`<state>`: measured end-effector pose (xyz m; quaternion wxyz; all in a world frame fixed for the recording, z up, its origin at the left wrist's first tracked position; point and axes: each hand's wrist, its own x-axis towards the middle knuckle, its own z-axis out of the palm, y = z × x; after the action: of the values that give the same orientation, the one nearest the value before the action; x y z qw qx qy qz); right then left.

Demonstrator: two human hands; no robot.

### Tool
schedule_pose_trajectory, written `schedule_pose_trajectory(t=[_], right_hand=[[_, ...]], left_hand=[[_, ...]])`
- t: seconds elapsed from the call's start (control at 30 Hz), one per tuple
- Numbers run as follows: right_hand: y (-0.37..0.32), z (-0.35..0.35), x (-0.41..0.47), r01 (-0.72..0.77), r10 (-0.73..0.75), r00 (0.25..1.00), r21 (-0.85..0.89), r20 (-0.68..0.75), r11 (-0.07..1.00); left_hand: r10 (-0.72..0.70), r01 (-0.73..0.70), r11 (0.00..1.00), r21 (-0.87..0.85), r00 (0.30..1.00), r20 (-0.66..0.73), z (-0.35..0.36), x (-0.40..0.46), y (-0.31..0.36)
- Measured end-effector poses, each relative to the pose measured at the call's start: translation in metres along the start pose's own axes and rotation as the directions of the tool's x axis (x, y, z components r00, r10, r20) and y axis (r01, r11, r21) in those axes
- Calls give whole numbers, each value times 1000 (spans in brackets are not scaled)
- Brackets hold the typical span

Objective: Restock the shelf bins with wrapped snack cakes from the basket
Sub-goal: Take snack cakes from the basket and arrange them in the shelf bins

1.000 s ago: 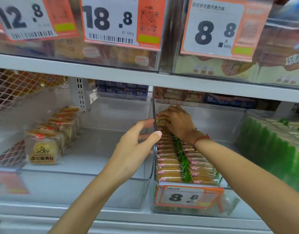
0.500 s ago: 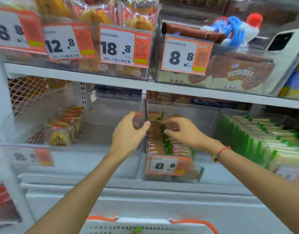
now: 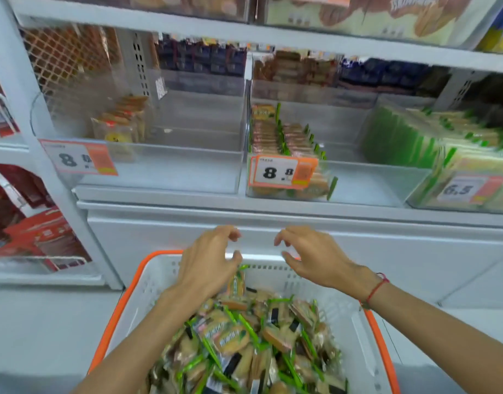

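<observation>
Both hands hover above the far end of the white basket (image 3: 358,334) with its orange rim. The left hand (image 3: 207,263) and the right hand (image 3: 312,260) have loosely curled, spread fingers and grip nothing. In the basket the wrapped snack cakes (image 3: 244,345) lie heaped, their long axes pointing every way; one pack (image 3: 236,282) stands on end just under the left hand. On the shelf above, a clear bin (image 3: 290,191) with an 8.8 price tag (image 3: 284,173) holds two rows of cakes running front to back, each pack set on edge. The clear bin to its left (image 3: 159,166) holds a short row of yellow-labelled cakes (image 3: 122,123).
</observation>
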<state>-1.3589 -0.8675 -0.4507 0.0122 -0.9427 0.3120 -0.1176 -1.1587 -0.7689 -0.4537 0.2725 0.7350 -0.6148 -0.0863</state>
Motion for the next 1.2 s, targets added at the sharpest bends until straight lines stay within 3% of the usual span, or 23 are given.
schedule_pose_trajectory(t=[0.13,0.23,0.3,0.37,0.43,0.6,0.67,0.73,0.8,0.87,1.0,1.07,1.13,1.2], right_hand=[[-4,49,-23,-138,121,943,35,309,990],[-11,77,-37,-225,172,850,47,497,973],[-17,90,-45,-329,141,720,156,679,931],[-22,97,-52,-417,107,589,188,801,889],[-21,101,-55,-464,126,546,174,828,869],[-14,101,-56,-652,144,547,312,825,691],[-15,99,-55,-653,156,570,329,807,683],[-12,92,-52,-677,121,581,396,805,620],[-6,85,-46,-658,95,642,484,761,576],[-5,76,-41,-550,126,768,545,628,633],[-23,65,-31,-300,164,941,508,295,808],[-26,54,-26,-220,145,970,439,197,871],[-21,39,-22,-220,122,961,418,249,882],[-17,21,-17,-351,191,923,532,333,770]], left_hand=[[-19,-43,985,165,936,352,39,-24,-30],[35,-110,991,72,752,658,67,-40,-54],[41,-112,993,45,662,748,79,-52,-63],[29,-128,988,83,692,722,89,-63,-70],[20,-100,992,77,730,683,91,-66,-70],[-34,65,998,-11,656,754,86,-46,-67],[-22,25,1000,8,624,781,83,-41,-64],[-30,-29,997,66,671,741,81,-39,-58],[-67,62,998,30,783,618,79,-37,-46],[-135,249,960,-131,816,562,73,-31,-30],[-120,458,806,-376,748,653,60,-24,-11],[-80,456,749,-481,782,618,58,-22,-10],[-55,435,721,-540,812,581,53,-20,-9],[-52,428,674,-603,841,539,48,-19,-6]])
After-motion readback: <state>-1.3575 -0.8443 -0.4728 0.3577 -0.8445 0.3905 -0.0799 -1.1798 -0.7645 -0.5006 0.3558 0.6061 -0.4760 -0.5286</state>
